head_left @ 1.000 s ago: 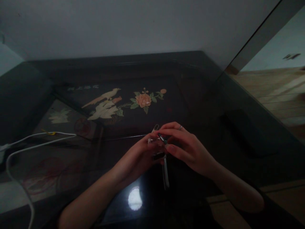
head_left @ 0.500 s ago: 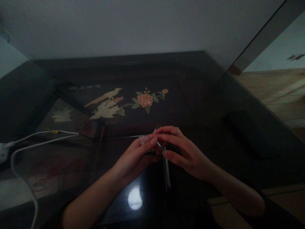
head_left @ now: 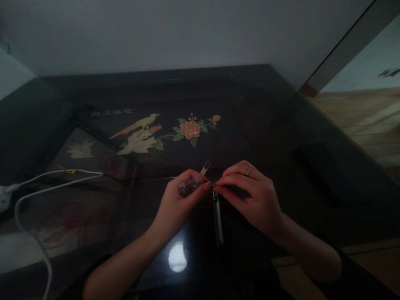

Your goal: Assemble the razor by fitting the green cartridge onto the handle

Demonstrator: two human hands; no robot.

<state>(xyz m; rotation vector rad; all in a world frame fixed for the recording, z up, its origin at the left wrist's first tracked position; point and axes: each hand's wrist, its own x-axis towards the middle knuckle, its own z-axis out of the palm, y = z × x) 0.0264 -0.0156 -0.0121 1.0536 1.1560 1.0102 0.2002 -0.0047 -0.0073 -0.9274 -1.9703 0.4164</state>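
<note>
My left hand (head_left: 179, 200) is closed around a small clear plastic piece (head_left: 190, 186), its thumb and forefinger pressed together. A flat metal tab with a slot near its end (head_left: 205, 168) sticks up past these fingers. Just to the right, my right hand (head_left: 253, 191), with a ring on one finger, pinches at a small metal joint (head_left: 214, 187). From that joint hangs a slim, silvery metal piece (head_left: 218, 221), pointing down toward me. Fingers cover where the metal parts meet, so I cannot tell how they connect.
Both hands are above a dark glass-topped table (head_left: 265, 233) with a bird-and-flower picture (head_left: 190, 130). White cables (head_left: 59, 187) run from a plug (head_left: 5, 198) at the left. A dark flat object (head_left: 328, 175) is at the right. A wall (head_left: 156, 37) stands behind.
My right hand has shifted right, away from the clear piece, and its fingers have drawn into a pinch. The clear piece and metal tab now show more fully.
</note>
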